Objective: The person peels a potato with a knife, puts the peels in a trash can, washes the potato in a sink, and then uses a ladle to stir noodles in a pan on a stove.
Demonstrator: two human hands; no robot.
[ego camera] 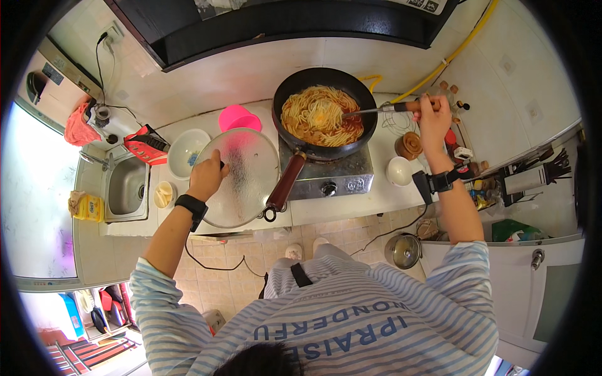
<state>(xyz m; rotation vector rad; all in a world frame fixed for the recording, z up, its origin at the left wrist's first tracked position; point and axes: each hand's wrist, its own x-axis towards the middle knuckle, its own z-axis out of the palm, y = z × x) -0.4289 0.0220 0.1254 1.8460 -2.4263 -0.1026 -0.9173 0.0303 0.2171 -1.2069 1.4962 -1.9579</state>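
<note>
My left hand (pixel 208 175) holds the glass pan lid (pixel 242 188) by its dark knob, over the counter to the left of the stove. With my right hand (pixel 430 115) I grip the handle of a metal cooking utensil (pixel 371 111); its far end is in the noodles and reddish sauce. The noodles (pixel 305 115) lie in a black frying pan (pixel 324 151) on a gas stove (pixel 348 176), with what looks like an egg (pixel 321 115) on top. The pan's brown handle (pixel 288 181) points towards me, close to the lid's right edge.
A white bowl (pixel 176 152), a pink container (pixel 239 117) and a small cup (pixel 164 195) stand left, near the sink (pixel 127 188). On the right are a small white bowl (pixel 400 171), a brown lidded jar (pixel 409 144) and bottles. A black range hood (pixel 282 21) hangs above.
</note>
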